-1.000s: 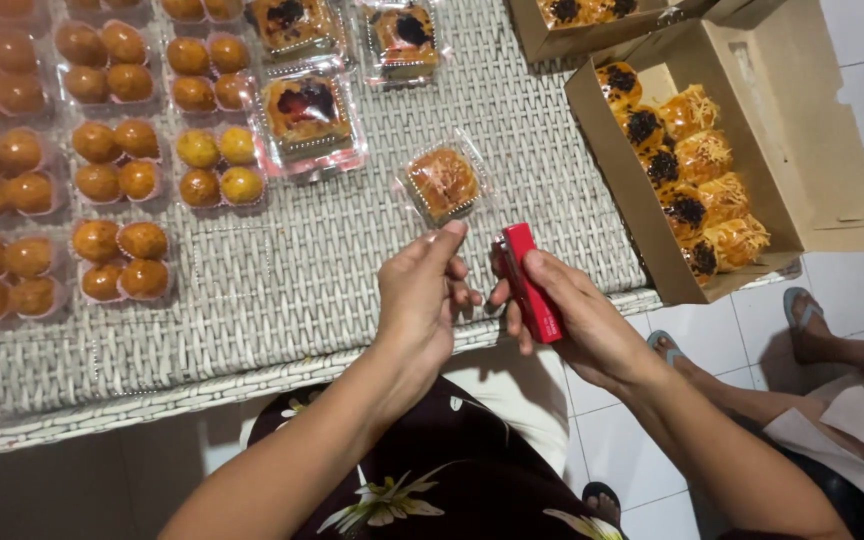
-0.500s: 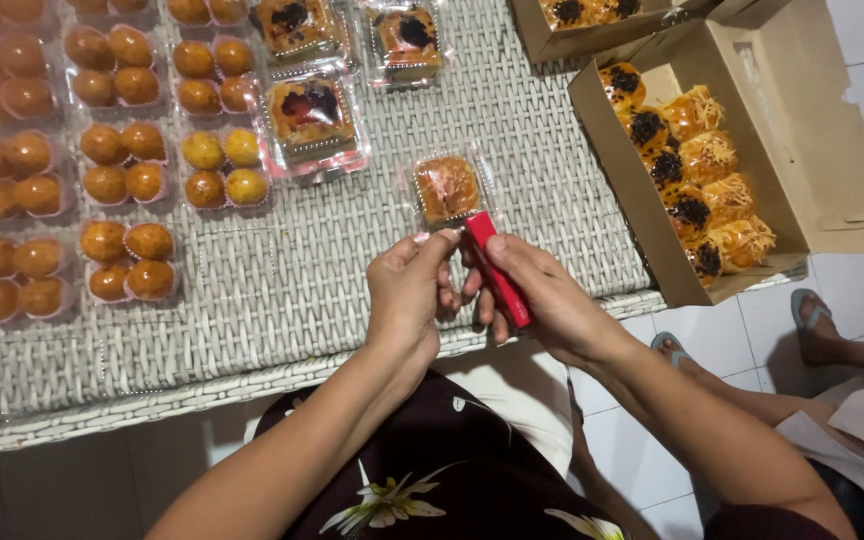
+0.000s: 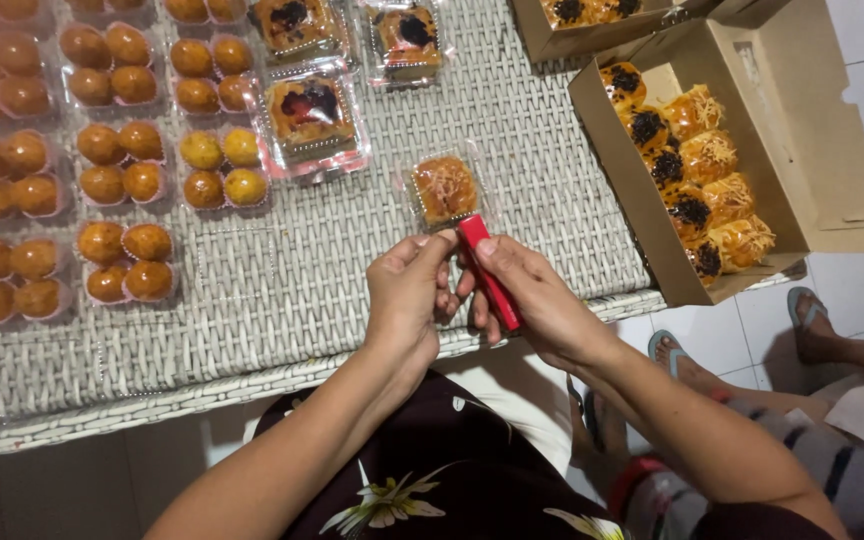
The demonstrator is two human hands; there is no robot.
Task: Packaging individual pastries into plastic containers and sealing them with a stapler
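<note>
My right hand [image 3: 537, 300] grips a red stapler [image 3: 489, 272], its tip at the near edge of a small clear plastic pack [image 3: 443, 188] holding one square pastry topped with shredded cheese. My left hand [image 3: 409, 290] is beside it, fingertips pinched together against the stapler's head and the pack's near edge. Both hands hover over the white woven table [image 3: 292, 290] near its front edge.
Clear packs of round golden buns [image 3: 122, 180] cover the left of the table. Packs with dark-topped pastries [image 3: 310, 108] lie at the back. A brown cardboard box [image 3: 802, 150] of pastries stands at the right. Another person's sandalled feet [image 3: 812, 320] rest on the tiled floor.
Both hands have moved forward and left with the stapler, from the table's front edge up to the single-pastry pack, which now sits at the stapler's tip.
</note>
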